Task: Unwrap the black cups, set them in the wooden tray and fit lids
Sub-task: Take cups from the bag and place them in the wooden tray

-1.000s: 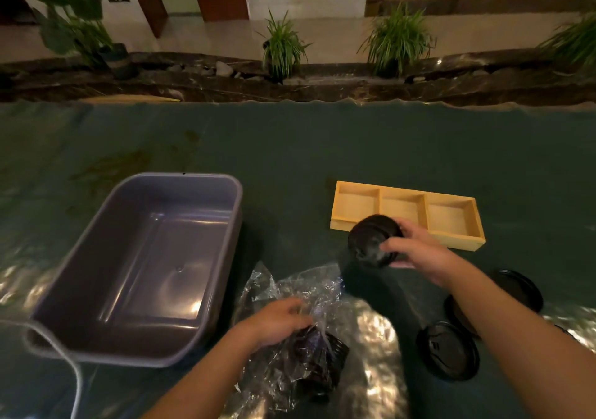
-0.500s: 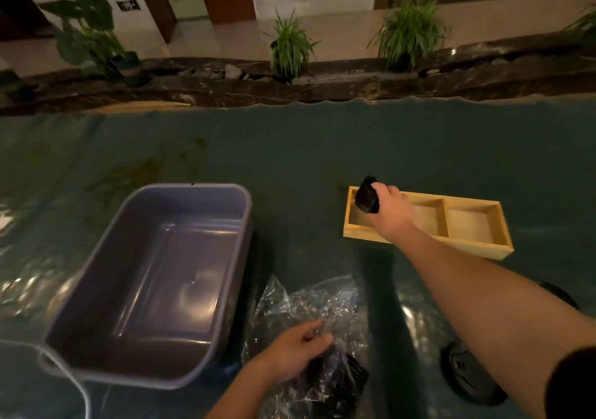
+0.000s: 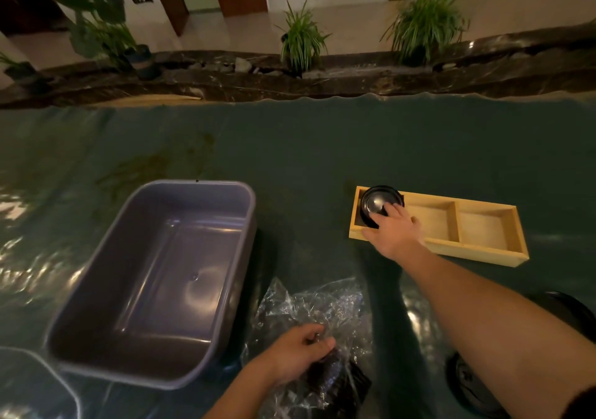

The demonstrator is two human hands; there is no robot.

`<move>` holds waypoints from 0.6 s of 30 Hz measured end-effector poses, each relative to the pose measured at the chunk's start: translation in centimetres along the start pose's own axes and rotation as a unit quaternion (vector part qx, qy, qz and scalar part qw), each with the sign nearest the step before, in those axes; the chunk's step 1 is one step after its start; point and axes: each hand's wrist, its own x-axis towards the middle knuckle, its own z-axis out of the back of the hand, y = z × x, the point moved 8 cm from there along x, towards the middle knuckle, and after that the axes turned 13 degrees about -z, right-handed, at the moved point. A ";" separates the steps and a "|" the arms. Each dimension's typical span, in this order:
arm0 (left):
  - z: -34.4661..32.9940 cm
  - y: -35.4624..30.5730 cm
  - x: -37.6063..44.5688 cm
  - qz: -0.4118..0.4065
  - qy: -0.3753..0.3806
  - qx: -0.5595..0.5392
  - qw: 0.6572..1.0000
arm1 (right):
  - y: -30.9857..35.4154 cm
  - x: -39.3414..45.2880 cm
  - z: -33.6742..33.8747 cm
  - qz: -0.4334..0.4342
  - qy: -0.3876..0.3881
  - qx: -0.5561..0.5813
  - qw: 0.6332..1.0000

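Black cup (image 3: 378, 205): near rim covered by right hand (image 3: 396, 231) fingers.
Wrapped cups (image 3: 335, 375): count unclear under crinkled plastic wrap (image 3: 309, 309) below the left hand (image 3: 298, 354) grip.
Lids (image 3: 467, 386): partly behind right forearm, cut by frame edge.

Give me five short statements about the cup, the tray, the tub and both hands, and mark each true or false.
1. The round black cup sits in the leftmost compartment of the three-compartment wooden tray. True.
2. The middle and right compartments of the tray each hold a cup. False: both are empty.
3. The right hand rests its fingers on the cup in the tray. True.
4. The grey rectangular plastic tub holds crumpled wrapping. False: it is empty; the clear crinkled plastic wrap lies on the table beside it.
5. The left hand holds a flat black lid. False: it grips the wrap, with dark cups inside; the lid lies on the table by the right forearm.
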 end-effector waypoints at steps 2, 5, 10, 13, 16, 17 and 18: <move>0.0 -0.2 -0.1 0.004 0.001 0.005 1.000 | 0.3 0.4 0.7 -0.004 0.038 -0.014 0.999; 0.0 -0.6 -0.3 0.005 -0.002 -0.002 1.000 | 0.5 0.6 2.2 0.005 0.089 -0.029 0.996; -0.3 -0.8 -0.4 0.003 -0.002 -0.003 1.000 | -0.9 -1.0 8.3 0.028 -0.062 0.205 0.976; -0.4 -0.9 -0.4 0.006 -0.003 -0.001 1.000 | -2.5 -4.2 7.7 0.008 -0.051 0.361 0.931; -0.5 -1.3 -0.6 -0.003 0.000 0.008 1.000 | -4.3 -8.7 3.7 0.003 0.019 0.440 0.898; -0.6 -1.3 -0.7 -0.004 0.001 0.015 1.000 | -5.0 -10.5 1.9 -0.002 0.050 0.458 0.888; -0.6 -1.4 -0.7 -0.008 -0.003 0.020 1.000 | -5.6 -12.2 0.4 -0.004 0.081 0.468 0.880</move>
